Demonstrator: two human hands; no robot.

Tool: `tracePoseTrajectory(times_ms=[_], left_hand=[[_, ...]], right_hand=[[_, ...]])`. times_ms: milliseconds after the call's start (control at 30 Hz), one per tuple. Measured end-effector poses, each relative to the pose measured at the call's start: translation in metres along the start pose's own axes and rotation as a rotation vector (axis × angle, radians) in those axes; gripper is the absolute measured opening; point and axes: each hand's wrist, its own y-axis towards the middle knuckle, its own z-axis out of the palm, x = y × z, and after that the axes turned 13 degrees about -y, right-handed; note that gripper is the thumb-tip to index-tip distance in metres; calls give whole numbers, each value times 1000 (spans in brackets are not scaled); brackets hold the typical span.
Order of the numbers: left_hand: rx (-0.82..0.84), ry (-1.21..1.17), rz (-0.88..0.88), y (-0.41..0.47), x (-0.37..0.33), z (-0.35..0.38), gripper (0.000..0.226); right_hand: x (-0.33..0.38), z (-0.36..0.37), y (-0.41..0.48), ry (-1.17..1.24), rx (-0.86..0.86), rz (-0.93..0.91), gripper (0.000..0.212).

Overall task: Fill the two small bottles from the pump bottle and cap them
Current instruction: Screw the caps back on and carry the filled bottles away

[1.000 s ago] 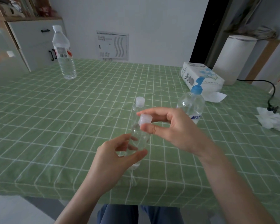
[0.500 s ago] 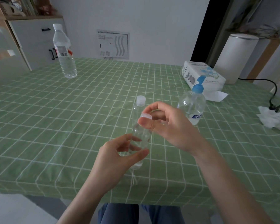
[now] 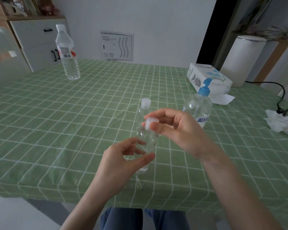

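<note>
The far bottle (image 3: 145, 105) is capped; left hand (image 3: 120, 165) holds the near bottle (image 3: 147, 143), right hand (image 3: 178, 131) pinches the last cap (image 3: 151, 122).

held small bottle (image 3: 148, 140): the neck is hidden under the cap (image 3: 151, 122) and the fingers of the right hand (image 3: 178, 130) (if the cap is tight, I cannot tell).
rear small bottle (image 3: 144, 112): the lower body is hidden behind the held one.
pump bottle (image 3: 198, 107): the label print is too small to read.
wall sheet (image 3: 116, 45): the text is blurred.
shelf things (image 3: 20, 5): blurred, and cut off by the top edge.
</note>
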Motion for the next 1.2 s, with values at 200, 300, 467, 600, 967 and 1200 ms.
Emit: tracePoseTrajectory(times_ms=[200,300,467,600,967,1200], left_hand=[[40,-7,3,-2,1,-2,46],[59,-39,11,-1,-1,-5,33],[57,-20,31,-1,0,-5,39],[79,-43,39,-2,0,-5,33],[96,-74,63,-2,2,-5,31],[-14,-52,97,-3,2,-3,41]], right_hand=[[-4,4,1,0,-1,61,39],[-1,3,-2,85,68,26,35],[-2,9,2,84,-36,43,31],[-3,6,0,100,85,61,40],[-3,8,0,131,58,38,29],[-1,15,0,18,-62,14,26]])
